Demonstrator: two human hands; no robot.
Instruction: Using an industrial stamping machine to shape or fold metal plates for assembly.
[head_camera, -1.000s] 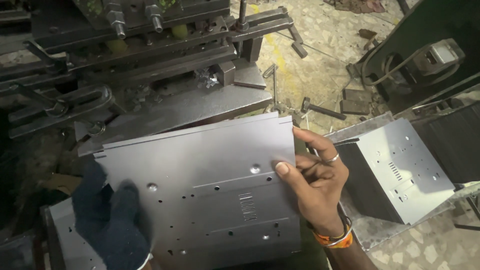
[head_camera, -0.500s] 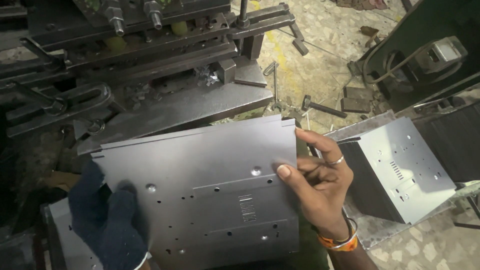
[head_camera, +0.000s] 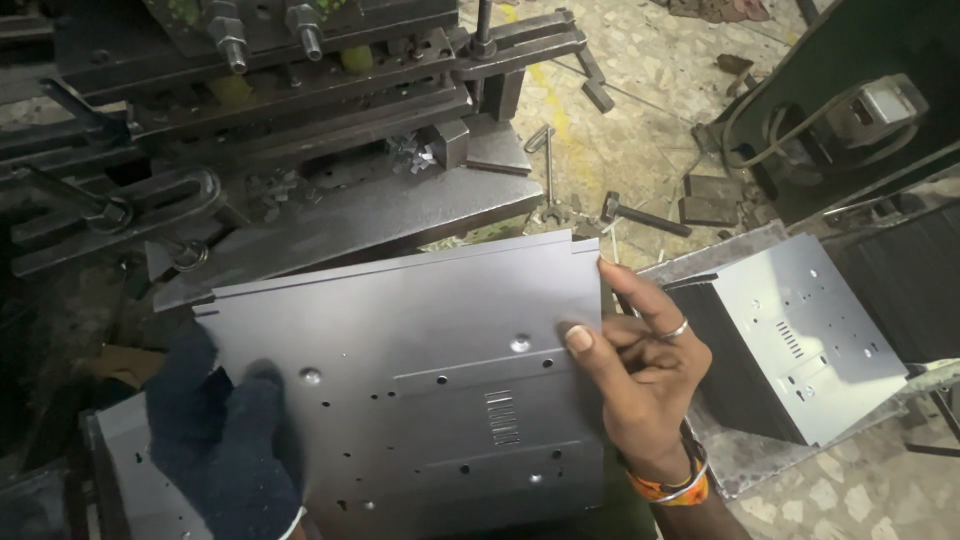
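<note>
Behind, the dark press bed waits; the gloved left hand grips the punched metal sheet (barely nudged forward since a second ago), and the bare right hand clasps its right edge beside stacked panels.

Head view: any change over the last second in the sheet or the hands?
Barely any. The grey punched metal sheet has crept slightly toward the press, held flat throughout. The gloved left hand still grips its left edge and the bare right hand its right edge, thumb on top. Nothing was let go. The stack of finished sheets at right has not moved.
</note>
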